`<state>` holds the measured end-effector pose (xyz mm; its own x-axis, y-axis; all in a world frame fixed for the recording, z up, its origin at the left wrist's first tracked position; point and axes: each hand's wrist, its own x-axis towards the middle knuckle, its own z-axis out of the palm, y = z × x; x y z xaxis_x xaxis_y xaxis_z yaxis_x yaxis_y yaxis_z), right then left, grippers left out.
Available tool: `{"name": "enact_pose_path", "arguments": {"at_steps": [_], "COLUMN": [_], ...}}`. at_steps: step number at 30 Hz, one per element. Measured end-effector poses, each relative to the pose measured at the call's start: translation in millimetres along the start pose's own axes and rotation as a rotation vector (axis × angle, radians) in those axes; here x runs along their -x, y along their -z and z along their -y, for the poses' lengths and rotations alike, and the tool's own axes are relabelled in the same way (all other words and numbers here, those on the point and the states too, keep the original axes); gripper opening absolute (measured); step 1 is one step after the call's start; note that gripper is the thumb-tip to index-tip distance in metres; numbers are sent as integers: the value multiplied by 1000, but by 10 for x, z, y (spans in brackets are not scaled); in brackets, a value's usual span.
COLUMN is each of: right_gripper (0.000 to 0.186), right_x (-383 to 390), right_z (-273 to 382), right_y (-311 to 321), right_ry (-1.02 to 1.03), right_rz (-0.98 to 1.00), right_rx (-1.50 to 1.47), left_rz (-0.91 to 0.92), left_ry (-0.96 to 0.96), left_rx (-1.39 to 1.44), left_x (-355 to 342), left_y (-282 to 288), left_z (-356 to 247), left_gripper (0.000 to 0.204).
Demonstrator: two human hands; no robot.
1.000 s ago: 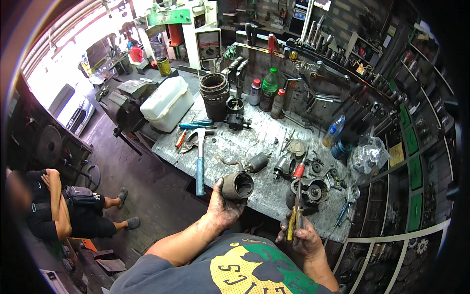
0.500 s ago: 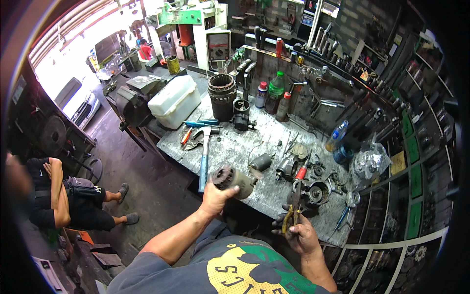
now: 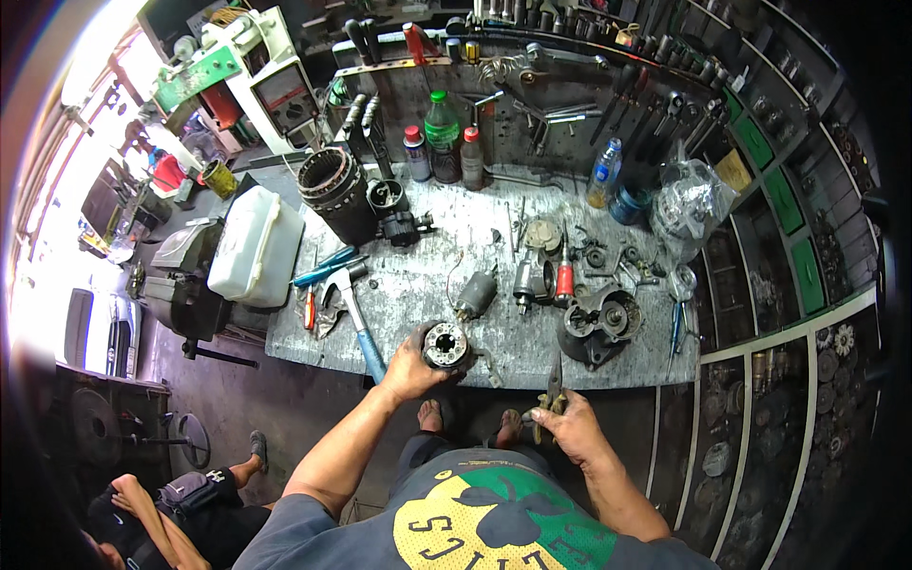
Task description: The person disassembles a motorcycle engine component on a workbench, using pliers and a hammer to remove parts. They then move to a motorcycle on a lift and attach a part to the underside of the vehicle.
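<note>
My left hand (image 3: 410, 369) grips a round metal motor part (image 3: 445, 344) with a toothed centre, held at the front edge of the grey workbench (image 3: 427, 285). My right hand (image 3: 566, 425) is below the bench edge and holds a pair of pliers (image 3: 552, 391) with yellow grips, jaws pointing up. A blue-handled hammer (image 3: 353, 309) lies just left of my left hand. A small cylindrical motor (image 3: 475, 293) lies on the bench behind the held part.
A dark motor housing (image 3: 598, 328) sits at the front right of the bench, a large wound stator (image 3: 332, 190) and a white plastic canister (image 3: 255, 249) at the back left. Bottles (image 3: 441, 133) and hung tools line the back wall. A person sits on the floor at lower left (image 3: 161, 503).
The view has shifted over the bench. My left hand has turned the motor part so its toothed end faces up. My right hand with the pliers has dropped a little below the bench edge.
</note>
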<state>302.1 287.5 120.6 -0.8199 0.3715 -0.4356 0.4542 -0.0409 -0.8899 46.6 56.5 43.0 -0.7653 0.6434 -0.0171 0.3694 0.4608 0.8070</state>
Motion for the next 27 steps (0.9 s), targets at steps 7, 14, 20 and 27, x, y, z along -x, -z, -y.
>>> {"name": "enact_pose_path", "arguments": {"at_steps": [7, 14, 20, 27], "right_gripper": [30, 43, 51, 39], "right_x": [-42, -113, -293, -456], "right_z": [170, 674, 868, 854], "right_y": [-136, -71, -125, -222], "right_ry": [54, 282, 528, 507], "right_rz": [-17, -199, -287, -95], "right_rx": [219, 459, 162, 165], "left_rz": [53, -36, -88, -391], "left_ry": [-136, -88, -100, 29], "left_rx": [137, 124, 192, 216], "left_x": [-19, 116, 41, 337], "left_y": [248, 121, 71, -350], "left_z": [79, 5, -52, -161], "left_gripper": [94, 90, 88, 87]}}
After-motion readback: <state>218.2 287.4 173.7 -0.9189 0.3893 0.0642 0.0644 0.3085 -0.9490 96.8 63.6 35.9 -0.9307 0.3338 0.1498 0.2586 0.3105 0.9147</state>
